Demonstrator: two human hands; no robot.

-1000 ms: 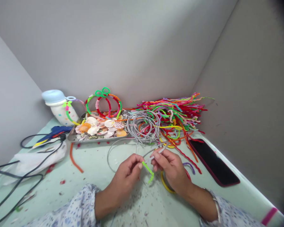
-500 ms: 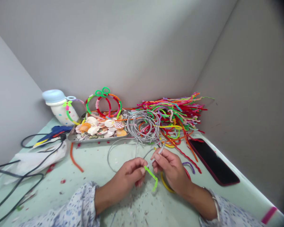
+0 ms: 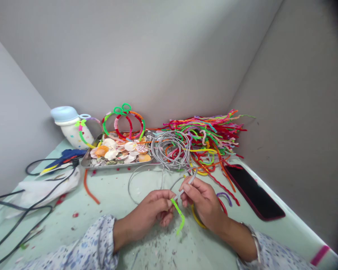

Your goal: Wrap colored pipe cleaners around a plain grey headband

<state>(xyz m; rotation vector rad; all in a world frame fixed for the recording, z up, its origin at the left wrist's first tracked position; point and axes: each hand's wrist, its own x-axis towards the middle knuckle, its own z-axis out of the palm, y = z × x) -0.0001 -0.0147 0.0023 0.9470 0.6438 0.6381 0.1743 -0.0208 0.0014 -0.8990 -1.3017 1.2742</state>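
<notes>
Head view: green fuzzy strip (image 3: pixel 182 217) held in left hand (image 3: pixel 149 214).
The strip's upper end is pinched between left thumb and forefinger; its bent free length is suspended in the gap between the hands, nearer the left. A slim grey strip (image 3: pixel 193 177) is pinched by the right hand (image 3: pixel 203 201) and slanted, its lower end positioned just beside the left fingertips.

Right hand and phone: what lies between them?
Between the right hand and phone, the head view shows a purple strand, a red strand and an orange strand.
</notes>
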